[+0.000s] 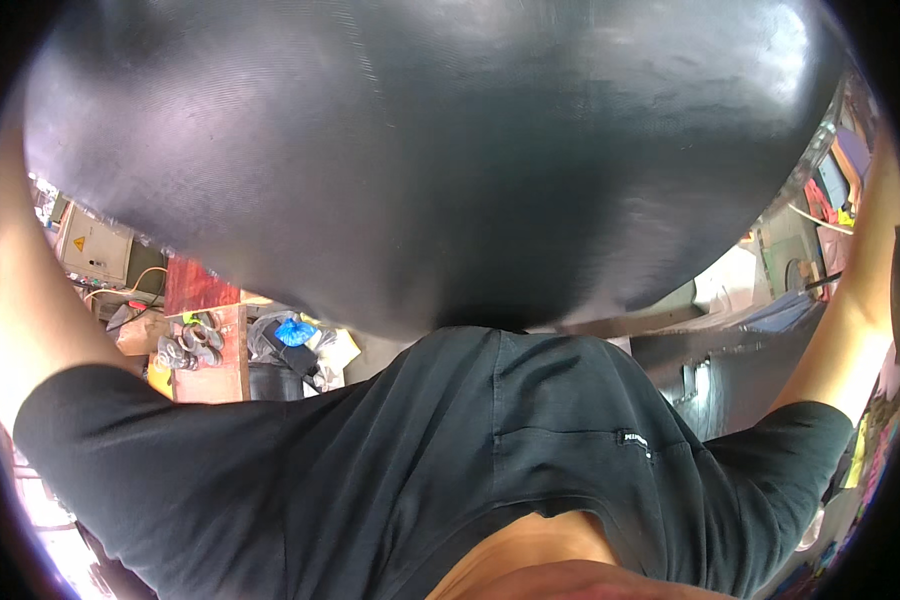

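A very large, smooth black sheet or roll (370, 160) with a shiny surface fills the upper part of the head view. Its curved lower edge comes close to my chest, touching or nearly touching my dark shirt (400, 470). My left forearm (30, 270) reaches up along its left side, and my right forearm (860, 270) goes up along its right side. Both hands lie beyond the picture or behind the black sheet, so what they touch is hidden. Fine scratches and faint ridges run across the sheet.
Behind on the left are a grey metal cabinet (95, 245), a reddish wooden bench (215, 345), shoes (190, 345) and a blue plastic bundle (295, 332) among bags. At right stand a dark glossy surface (755, 375), a pale cable (820, 218) and colourful clutter.
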The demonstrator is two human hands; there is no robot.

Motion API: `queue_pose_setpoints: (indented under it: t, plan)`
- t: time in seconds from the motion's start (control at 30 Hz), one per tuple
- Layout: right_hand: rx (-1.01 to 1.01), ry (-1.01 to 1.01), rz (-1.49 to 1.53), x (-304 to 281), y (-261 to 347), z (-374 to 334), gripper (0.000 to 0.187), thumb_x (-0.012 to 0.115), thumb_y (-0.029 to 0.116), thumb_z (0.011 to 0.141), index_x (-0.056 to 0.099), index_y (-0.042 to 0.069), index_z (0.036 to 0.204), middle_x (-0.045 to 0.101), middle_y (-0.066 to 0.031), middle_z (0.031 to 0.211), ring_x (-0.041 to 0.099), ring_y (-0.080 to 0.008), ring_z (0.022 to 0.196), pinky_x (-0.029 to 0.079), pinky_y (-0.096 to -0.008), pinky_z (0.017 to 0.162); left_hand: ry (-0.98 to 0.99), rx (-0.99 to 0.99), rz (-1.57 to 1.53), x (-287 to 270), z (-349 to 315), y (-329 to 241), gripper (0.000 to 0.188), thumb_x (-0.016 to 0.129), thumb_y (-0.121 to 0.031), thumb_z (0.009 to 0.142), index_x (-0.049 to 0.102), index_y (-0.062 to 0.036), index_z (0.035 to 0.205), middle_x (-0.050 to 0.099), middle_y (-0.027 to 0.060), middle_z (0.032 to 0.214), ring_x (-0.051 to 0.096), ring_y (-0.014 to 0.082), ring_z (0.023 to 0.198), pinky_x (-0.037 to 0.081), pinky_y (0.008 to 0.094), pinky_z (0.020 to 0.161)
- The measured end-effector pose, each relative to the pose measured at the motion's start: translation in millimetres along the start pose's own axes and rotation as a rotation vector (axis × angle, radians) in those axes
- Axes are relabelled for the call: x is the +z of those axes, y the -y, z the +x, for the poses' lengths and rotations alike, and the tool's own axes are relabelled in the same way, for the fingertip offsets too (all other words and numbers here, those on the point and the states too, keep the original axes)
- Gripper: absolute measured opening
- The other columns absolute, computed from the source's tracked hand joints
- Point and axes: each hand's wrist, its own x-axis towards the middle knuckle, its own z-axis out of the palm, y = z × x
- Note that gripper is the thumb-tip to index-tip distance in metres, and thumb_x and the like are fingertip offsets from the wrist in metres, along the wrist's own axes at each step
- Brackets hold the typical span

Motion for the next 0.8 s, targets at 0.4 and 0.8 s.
queue_pose_setpoints:
  t: [0.4,0.8]
  plan:
    - [0.683,0.127,0.469,288,-92,-147,0.042,0.063,0.016,0.079,0.054,0.002,0.118,0.064,-0.0087,0.102,0.058,-0.0169,0.092,0.043,-0.0299,0.085,0.337,0.182,0.25,353,120,170,0.044,0.065,-0.022,0.079,0.052,-0.0091,0.118,0.051,0.0144,0.123,0.045,0.0316,0.119,0.034,0.0481,0.1]
    - [0.792,0.331,0.686,313,-190,-197,0.048,0.056,0.006,0.082,0.047,0.003,0.129,0.06,-0.0095,0.114,0.054,-0.0173,0.105,0.039,-0.0288,0.092,0.027,-0.614,0.095,342,-159,226,0.07,0.065,-0.042,0.079,0.041,0.0023,0.128,0.04,0.0267,0.132,0.034,0.0391,0.127,0.028,0.0453,0.104]
